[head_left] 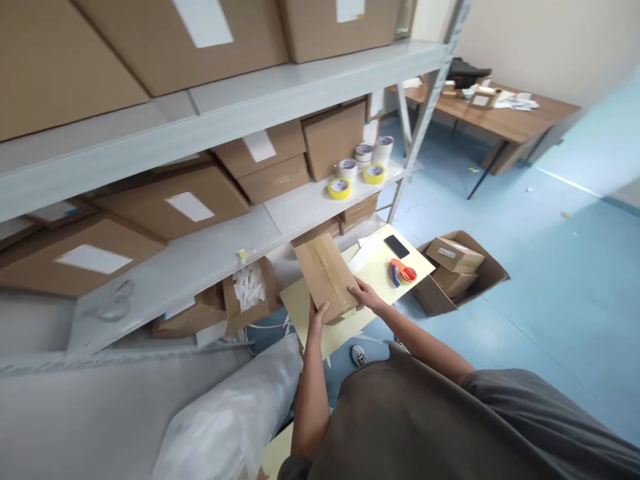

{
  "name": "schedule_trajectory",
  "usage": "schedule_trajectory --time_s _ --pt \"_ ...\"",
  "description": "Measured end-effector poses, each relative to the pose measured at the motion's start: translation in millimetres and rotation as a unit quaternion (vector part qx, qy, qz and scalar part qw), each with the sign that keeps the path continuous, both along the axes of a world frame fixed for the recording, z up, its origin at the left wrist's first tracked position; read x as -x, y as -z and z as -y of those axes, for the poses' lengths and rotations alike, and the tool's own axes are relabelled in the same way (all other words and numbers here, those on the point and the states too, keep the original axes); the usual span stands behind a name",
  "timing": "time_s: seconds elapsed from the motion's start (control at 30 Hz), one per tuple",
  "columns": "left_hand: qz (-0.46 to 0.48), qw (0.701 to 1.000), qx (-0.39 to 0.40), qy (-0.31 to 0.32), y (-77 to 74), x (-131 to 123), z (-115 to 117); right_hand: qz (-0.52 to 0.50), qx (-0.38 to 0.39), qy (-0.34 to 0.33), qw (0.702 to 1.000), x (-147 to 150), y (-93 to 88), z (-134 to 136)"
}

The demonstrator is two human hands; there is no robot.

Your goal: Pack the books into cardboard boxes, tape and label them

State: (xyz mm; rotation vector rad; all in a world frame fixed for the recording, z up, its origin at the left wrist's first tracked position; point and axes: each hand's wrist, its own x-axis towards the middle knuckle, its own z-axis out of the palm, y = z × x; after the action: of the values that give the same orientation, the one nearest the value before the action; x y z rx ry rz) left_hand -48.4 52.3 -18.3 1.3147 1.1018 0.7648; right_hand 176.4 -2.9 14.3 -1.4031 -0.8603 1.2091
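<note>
Head view, single frame. The work surface is a pale yellow table top, low, set just right of a grey metal shelving unit. A sealed cardboard box, taped along its top seam, sits over the near-left part of that surface; whether its underside rests on the table cannot be told. The left hand is closed around the box's near end, fingers up the side. The right hand clasps the near-right edge, fingers spread on the top face. On the far part of the table lie a dark phone, face up, and near it an orange tape dispenser, the two apart from each other and from the box. The shelves carry brown cartons, several with white labels, and at the far end of the middle shelf a group of tape rolls, some yellow, some white. On the lowest level an open carton shows white paper contents. The floor is blue. Right of the table, on the floor, stands an open carton holding smaller boxes. A white plastic-wrapped roll lies near left. Far right, by a cream wall, a wooden desk carries papers and a dark object, too small to identify.
</note>
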Motion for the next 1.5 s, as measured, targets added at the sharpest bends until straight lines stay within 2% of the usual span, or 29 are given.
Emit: schedule_trajectory --time_s 0.13,0.33,0.5,0.63,0.73,0.87,0.97,1.03,1.13,1.23,1.4,1.5 --pt "0.102 0.994 0.024 0.028 -12.9 -38 4 -0.017 -0.025 0.040 0.999 -34 -15.0 20" --pt "0.103 0.983 -0.010 0.153 -52.6 -120 0 -0.005 -0.046 0.141 0.989 -96 -34.9 64" --pt "0.086 0.960 -0.028 0.264 -72.7 -223 7 0.013 -0.076 0.256 0.964 -163 -44.7 118" --pt "0.083 0.937 -0.003 0.339 -73.1 -319 38 0.027 -0.057 0.351 0.934 -226 -44.9 180" --pt "0.060 0.914 0.021 0.400 -68.4 -396 74 0.012 -0.059 0.415 0.908 -270 -41.5 236" --pt "0.059 0.866 0.067 0.491 -56.3 -499 136 -0.025 -0.046 0.515 0.855 -317 -30.9 316" --pt "0.065 0.830 0.094 0.546 -39.9 -566 190 -0.039 -0.036 0.576 0.816 -344 -18.5 371" --pt "0.053 0.815 0.099 0.569 -25.5 -600 226 -0.036 -0.024 0.608 0.793 -360 -8.9 403" --pt "0.024 0.795 0.114 0.595 -2.5 -633 270 -0.029 0.005 0.647 0.762 -382 7.1 444" --pt "0.011 0.776 0.132 0.617 17.5 -654 298 -0.019 0.024 0.660 0.751 -401 26.1 472" --pt "0.014 0.770 0.117 0.627 39.5 -684 316 0.010 0.058 0.650 0.757 -425 69.0 494" --pt "0.006 0.799 0.088 0.595 47.2 -703 315 -0.001 0.171 0.641 0.748 -444 96.8 502"
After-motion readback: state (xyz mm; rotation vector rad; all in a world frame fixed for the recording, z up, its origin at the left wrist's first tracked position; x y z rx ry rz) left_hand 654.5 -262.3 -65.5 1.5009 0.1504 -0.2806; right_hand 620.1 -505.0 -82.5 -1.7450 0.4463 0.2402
